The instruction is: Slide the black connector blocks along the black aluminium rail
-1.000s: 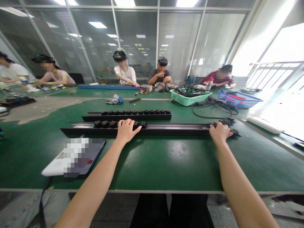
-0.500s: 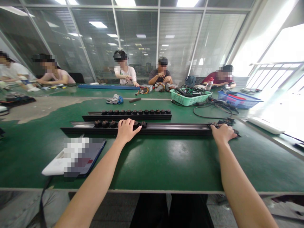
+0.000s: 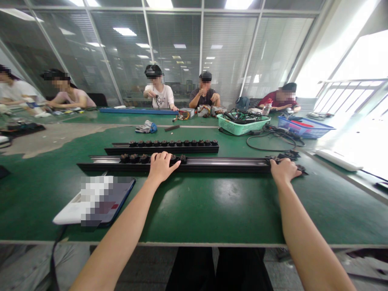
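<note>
A long black metal rail point(image 3: 228, 162) with a shiny channel lies crosswise on the table in front of me. Several small black knob-like parts point(image 3: 134, 158) sit in a row along its left half. My left hand point(image 3: 162, 166) is laid over that row, fingers curled across the rail and thumb toward the right; the parts beneath it are hidden. At the rail's right end my right hand point(image 3: 285, 171) grips over the top, with small dark parts point(image 3: 289, 154) around its fingers. Behind lies a shorter black rail point(image 3: 163, 150) carrying a similar full row.
A phone point(image 3: 119, 202) and a white device point(image 3: 71, 208) lie front left. A green basket point(image 3: 242, 127) of cables and a blue basket point(image 3: 306, 128) stand at the back right. A grey-blue cloth point(image 3: 147, 127) lies beyond the rails. Several people sit across the green table point(image 3: 212, 218).
My hands and the rails stay almost still. Across the table, a person in a white shirt has raised one hand, and the person beside has also moved their hands.
</note>
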A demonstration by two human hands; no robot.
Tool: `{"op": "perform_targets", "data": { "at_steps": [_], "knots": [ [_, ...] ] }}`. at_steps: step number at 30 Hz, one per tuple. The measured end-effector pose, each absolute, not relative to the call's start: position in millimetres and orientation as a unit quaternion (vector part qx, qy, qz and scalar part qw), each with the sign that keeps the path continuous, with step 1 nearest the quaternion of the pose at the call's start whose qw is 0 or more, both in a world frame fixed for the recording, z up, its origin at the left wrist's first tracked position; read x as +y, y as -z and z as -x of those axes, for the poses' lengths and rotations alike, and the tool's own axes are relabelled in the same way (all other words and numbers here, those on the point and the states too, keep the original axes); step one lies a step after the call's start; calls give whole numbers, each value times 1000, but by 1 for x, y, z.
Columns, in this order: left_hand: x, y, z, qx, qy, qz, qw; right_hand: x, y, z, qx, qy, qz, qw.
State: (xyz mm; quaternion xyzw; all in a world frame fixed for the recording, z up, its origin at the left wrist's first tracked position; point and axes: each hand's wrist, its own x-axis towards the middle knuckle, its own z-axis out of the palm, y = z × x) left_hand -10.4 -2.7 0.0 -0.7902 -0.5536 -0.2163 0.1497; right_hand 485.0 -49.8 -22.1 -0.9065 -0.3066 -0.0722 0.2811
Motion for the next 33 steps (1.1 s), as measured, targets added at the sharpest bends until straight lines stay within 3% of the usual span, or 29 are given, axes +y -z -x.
{"op": "perform_targets", "data": {
  "at_steps": [33],
  "knots": [
    [0,3,12,-549,223,790,155,-47,26,-493,-274,86,911,296]
  ]
}}
